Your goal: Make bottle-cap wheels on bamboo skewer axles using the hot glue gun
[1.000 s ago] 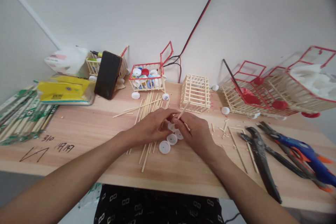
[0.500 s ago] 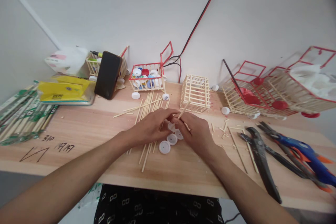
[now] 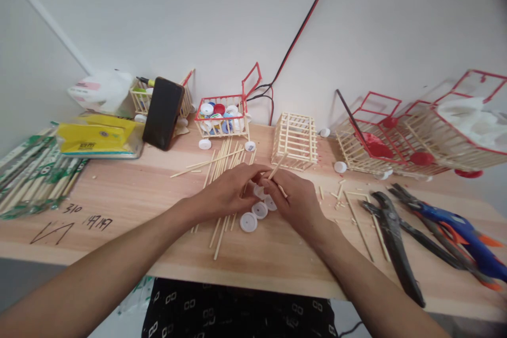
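Note:
My left hand [image 3: 225, 190] and my right hand [image 3: 297, 198] meet over the middle of the wooden table [image 3: 130, 195]. Both pinch a thin wooden stick [image 3: 276, 166] that pokes up and away between their fingertips. A white bottle cap [image 3: 259, 190] shows between the hands, touching the fingers; whether it sits on the stick is hidden. Two more white caps [image 3: 249, 222] lie on the table just below the hands. Loose sticks [image 3: 224, 161] lie spread behind and under my left hand.
A small stick cage [image 3: 295, 140] stands behind the hands. A red-rimmed stick cart [image 3: 222, 116] holds coloured caps. Larger carts [image 3: 396, 137] stand at the back right. Pliers [image 3: 392, 237] and a blue glue gun [image 3: 459, 235] lie right. A phone [image 3: 163, 112], yellow pack [image 3: 99, 134] and stick bundles [image 3: 31, 174] sit left.

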Demonstrator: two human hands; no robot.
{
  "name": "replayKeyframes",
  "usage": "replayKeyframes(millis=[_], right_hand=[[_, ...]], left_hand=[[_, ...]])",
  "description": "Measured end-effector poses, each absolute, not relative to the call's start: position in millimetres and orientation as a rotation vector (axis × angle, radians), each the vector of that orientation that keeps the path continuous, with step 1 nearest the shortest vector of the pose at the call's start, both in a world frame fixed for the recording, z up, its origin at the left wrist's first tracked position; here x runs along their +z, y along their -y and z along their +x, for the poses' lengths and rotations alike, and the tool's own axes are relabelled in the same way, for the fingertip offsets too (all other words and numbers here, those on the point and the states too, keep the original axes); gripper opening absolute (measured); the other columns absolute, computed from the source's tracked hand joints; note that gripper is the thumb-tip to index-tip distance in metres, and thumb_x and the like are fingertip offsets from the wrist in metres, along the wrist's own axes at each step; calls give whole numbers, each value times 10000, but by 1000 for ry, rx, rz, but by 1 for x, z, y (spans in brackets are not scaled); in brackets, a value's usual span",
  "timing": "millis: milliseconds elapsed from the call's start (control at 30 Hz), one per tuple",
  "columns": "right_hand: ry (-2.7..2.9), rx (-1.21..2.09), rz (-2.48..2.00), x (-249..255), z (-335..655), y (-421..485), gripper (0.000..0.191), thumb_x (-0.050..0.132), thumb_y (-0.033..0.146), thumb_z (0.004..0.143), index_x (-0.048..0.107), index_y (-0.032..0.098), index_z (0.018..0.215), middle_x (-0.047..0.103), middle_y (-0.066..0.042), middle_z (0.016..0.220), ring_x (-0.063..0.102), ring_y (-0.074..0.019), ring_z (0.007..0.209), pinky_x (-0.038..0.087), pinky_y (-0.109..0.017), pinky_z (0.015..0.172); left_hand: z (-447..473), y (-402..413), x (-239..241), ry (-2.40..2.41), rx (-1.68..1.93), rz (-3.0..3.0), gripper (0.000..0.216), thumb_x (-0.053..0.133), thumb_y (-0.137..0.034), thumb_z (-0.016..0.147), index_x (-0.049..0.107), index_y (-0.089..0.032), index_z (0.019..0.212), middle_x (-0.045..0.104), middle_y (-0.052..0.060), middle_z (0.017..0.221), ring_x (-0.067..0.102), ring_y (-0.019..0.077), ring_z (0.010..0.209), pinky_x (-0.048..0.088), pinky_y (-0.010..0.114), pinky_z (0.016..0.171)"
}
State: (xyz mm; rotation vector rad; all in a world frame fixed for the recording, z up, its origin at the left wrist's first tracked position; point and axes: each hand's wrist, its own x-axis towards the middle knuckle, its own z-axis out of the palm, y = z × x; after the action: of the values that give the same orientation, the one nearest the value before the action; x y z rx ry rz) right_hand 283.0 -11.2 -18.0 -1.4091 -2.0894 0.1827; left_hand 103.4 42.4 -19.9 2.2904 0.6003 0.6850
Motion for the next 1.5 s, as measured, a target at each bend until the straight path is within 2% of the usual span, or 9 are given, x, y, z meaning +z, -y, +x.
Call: replayKeyframes(millis=[1067,1500], right_hand=[[2083,176,-1382,-17,282,11,238,422,306,940,597,196,821,679,-33,775,592,-151,693,389,-256,628],[2091,162,-1388,-17,282,11,245,417,315,942,603,199,834,676,-28,767,591,-148,691,389,-254,624]], left_hand=[[105,-41,-17,-608,668,2285,431,599,-103,736,497,-194,1144,615,53,1062,575,165,876,447,288,766],[105,-41,-17,-608,667,2279,426,596,-116,735,503,-195,1144,615,66,1078,576,179,906,445,295,775]])
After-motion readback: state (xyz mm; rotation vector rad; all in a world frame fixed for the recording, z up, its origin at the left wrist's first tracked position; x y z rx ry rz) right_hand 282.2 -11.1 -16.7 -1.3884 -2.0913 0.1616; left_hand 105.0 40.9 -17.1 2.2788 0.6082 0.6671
